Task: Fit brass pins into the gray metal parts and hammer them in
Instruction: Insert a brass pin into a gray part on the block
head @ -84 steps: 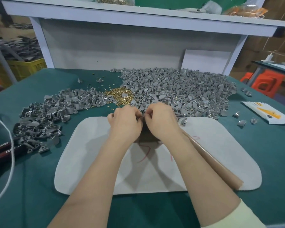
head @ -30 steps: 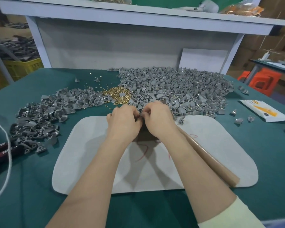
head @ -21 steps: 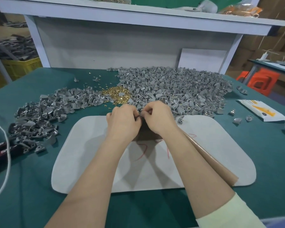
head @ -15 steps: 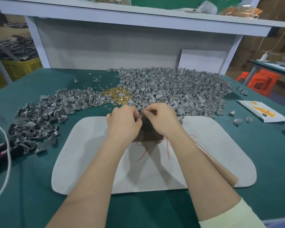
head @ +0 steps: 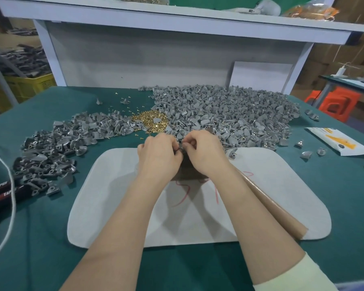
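My left hand (head: pixel 158 157) and my right hand (head: pixel 205 153) meet fingertip to fingertip at the far edge of the white mat (head: pixel 267 185). Together they pinch a small gray metal part (head: pixel 181 146), mostly hidden by the curled fingers. I cannot see a pin between them. Just beyond my left hand lies a heap of brass pins (head: pixel 150 121). A large pile of gray parts (head: pixel 229 114) spreads behind my right hand. A brown block (head: pixel 187 174) sits under my wrists, and a brown wooden handle (head: pixel 277 211) runs out from under my right forearm.
A second pile of gray parts (head: pixel 57 148) lies at the left on the green table (head: pixel 345 206). Red-handled tools (head: pixel 2 186) and a white cord (head: pixel 11 198) sit at the left edge. A white and yellow packet (head: pixel 338 141) and loose parts lie at the right. A shelf (head: pixel 177 19) stands behind.
Both hands stay pressed together at the same spot above the brown block, and only the fingers shift slightly around the small part.
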A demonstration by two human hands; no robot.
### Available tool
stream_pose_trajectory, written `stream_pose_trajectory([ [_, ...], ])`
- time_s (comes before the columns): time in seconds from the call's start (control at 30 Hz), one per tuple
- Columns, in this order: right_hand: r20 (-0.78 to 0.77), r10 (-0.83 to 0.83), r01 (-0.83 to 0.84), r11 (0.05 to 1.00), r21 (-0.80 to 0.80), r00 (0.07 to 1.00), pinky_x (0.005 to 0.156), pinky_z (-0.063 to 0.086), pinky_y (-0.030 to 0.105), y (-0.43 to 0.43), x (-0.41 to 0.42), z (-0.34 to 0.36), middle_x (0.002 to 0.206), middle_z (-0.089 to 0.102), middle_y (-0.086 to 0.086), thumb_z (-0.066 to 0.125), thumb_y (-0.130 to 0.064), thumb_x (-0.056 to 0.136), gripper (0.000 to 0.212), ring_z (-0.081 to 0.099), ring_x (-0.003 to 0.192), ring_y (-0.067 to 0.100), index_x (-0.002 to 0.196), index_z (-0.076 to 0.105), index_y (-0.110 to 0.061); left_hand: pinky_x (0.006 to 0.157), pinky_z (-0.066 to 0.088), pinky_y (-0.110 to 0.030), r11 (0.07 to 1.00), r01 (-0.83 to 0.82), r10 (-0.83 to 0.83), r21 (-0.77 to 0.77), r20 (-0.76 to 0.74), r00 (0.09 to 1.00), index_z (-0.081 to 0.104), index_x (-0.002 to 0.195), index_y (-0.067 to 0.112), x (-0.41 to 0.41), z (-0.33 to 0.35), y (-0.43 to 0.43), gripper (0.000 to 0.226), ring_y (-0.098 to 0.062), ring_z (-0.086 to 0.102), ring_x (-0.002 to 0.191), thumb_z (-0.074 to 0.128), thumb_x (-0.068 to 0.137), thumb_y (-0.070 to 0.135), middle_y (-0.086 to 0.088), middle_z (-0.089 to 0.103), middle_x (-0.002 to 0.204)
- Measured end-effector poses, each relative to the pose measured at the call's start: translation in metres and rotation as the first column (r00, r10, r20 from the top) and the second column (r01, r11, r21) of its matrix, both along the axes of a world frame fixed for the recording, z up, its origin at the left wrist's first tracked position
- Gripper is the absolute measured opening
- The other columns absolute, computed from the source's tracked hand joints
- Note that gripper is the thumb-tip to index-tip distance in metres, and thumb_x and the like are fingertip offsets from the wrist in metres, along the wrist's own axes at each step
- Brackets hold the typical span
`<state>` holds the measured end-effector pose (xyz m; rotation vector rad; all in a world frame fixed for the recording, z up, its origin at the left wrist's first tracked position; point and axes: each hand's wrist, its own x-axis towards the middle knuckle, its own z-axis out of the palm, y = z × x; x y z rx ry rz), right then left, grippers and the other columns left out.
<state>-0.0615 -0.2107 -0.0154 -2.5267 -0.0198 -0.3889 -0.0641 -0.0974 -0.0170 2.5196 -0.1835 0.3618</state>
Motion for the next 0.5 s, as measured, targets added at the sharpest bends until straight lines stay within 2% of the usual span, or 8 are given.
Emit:
stream_pose_trajectory([
  [0.37,-0.029,-0.01,0.008,0.999,-0.043,1.0,0.087,0.041,0.032,0.0024,-0.0029,0.001,0.107,0.055,0.007,0.051,-0.018,0.093,0.013,0.055,0.099,0.025,0.097,0.063,-0.016,0.089,0.033,-0.037,1.0,-0.001,0.001,0.013,0.001,1.0,0.066,0.09,0.019,0.0002,-0.0009,-0.0001,0.01,-0.028,0.05,0.109,0.057,0.089,0.024,0.0,0.063,0.106],
  [0.5,-0.033,-0.014,0.013,0.999,-0.039,0.999,0.088,0.042,0.034,0.0041,-0.0025,0.0012,0.1,0.051,0.003,0.051,-0.016,0.092,0.009,0.054,0.098,0.025,0.089,0.058,-0.021,0.09,0.034,-0.038,1.0,0.001,-0.001,0.009,0.007,1.0,0.066,0.091,0.019,0.0012,-0.0011,0.0006,0.01,-0.028,0.05,0.109,0.058,0.088,0.025,0.0,0.064,0.106],
])
